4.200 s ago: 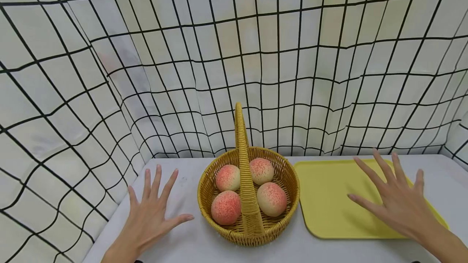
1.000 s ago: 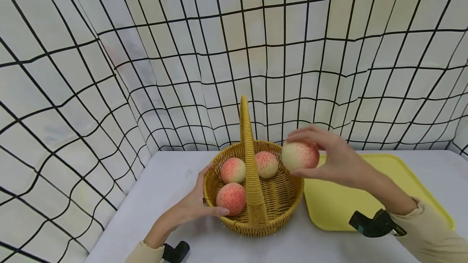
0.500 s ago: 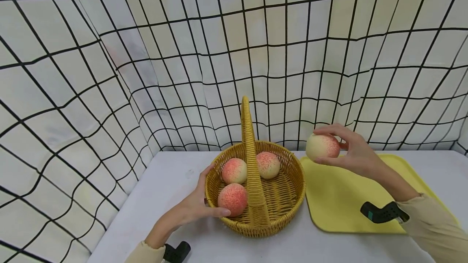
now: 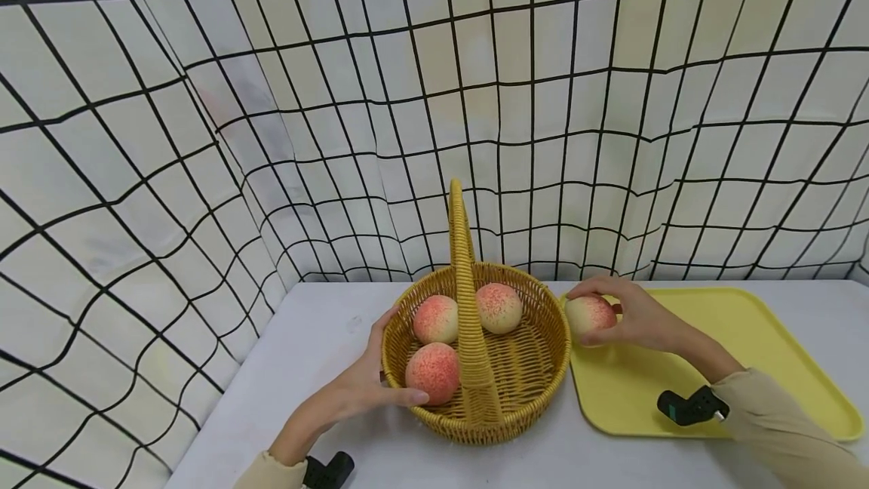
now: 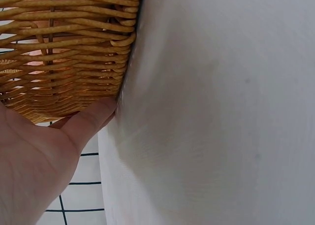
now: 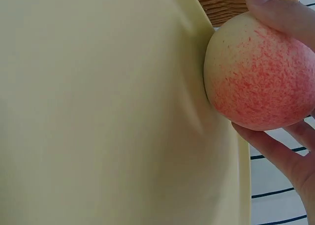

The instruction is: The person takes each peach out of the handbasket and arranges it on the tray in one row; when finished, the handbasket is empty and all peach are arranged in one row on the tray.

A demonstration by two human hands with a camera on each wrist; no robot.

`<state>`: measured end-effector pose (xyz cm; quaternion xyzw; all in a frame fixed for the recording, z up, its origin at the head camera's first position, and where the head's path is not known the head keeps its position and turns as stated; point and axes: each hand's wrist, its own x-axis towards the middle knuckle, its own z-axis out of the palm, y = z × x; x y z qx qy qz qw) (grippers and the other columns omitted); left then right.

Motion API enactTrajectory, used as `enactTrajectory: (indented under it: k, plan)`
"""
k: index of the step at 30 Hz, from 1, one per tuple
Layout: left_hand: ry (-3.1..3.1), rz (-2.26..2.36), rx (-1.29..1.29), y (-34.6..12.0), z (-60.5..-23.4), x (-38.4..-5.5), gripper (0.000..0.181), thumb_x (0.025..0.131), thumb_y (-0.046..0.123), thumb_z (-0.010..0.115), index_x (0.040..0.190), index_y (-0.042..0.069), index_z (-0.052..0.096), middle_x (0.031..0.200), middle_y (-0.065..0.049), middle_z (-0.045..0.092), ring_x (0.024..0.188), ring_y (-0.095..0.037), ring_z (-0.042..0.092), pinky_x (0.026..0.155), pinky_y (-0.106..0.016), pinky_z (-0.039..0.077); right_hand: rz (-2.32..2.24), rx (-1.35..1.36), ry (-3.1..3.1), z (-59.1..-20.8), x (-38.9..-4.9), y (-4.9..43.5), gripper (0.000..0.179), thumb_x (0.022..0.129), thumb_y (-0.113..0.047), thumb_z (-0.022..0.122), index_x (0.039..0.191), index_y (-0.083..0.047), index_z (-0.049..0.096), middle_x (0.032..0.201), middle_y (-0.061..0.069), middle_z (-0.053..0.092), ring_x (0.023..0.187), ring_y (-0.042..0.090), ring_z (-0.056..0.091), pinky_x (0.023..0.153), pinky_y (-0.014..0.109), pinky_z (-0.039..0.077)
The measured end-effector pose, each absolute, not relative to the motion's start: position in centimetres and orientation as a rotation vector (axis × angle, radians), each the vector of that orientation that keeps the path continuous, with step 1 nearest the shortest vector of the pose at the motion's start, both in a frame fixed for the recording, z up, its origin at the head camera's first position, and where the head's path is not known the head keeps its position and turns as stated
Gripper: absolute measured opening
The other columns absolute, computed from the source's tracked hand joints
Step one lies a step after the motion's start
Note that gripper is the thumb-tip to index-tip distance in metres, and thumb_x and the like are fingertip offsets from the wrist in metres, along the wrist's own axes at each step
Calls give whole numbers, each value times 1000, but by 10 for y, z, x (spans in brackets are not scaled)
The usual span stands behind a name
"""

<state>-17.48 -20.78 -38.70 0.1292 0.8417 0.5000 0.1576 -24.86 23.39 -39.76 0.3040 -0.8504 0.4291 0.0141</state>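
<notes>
My right hand (image 4: 634, 313) holds a peach (image 4: 589, 317) between thumb and fingers at the far left corner of the yellow tray (image 4: 631, 398). In the right wrist view the peach (image 6: 261, 72), pale with red speckles, appears to meet the tray's surface. A round wicker basket (image 4: 523, 421) with a tall handle stands left of the tray. My left hand (image 4: 360, 383) grips its left side, thumb over the rim and fingers outside. Three peaches lie inside: one at the front left (image 4: 432, 373), one behind it (image 4: 434, 319), and one (image 4: 498, 307) right of the handle.
A white table (image 4: 319, 330) carries the basket and tray. White walls with black grid netting (image 4: 380, 134) rise behind and to the left. Each wrist wears a black camera mount (image 4: 689, 406).
My right hand took the peach out of the basket's right side, carried it right over the tray, then lowered it to the tray's corner. My left hand has kept its hold on the basket.
</notes>
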Motion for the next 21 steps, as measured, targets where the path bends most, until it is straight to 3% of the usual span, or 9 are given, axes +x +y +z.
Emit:
enactTrajectory:
  k: [11, 21]
  plan:
    - [2412, 1431, 392, -209, -389, -174, 135, 79, 45, 89, 167, 21, -9, 171, -23, 13, 156, -44, 22, 121, -66, 23, 1108, 984, -2712, -394, -251, 231, 56, 82, -32, 92, 131, -20, 69, 129, 3, 60, 110, 25, 57, 83, 37, 57]
    - [2420, 1413, 371, -208, -388, -175, 134, 79, 46, 89, 167, 23, -9, 172, -21, 14, 155, -43, 23, 120, -68, 22, 924, 1067, -2702, -387, -251, 231, 54, 77, -21, 95, 125, -12, 73, 122, 3, 63, 106, 24, 60, 85, 42, 55]
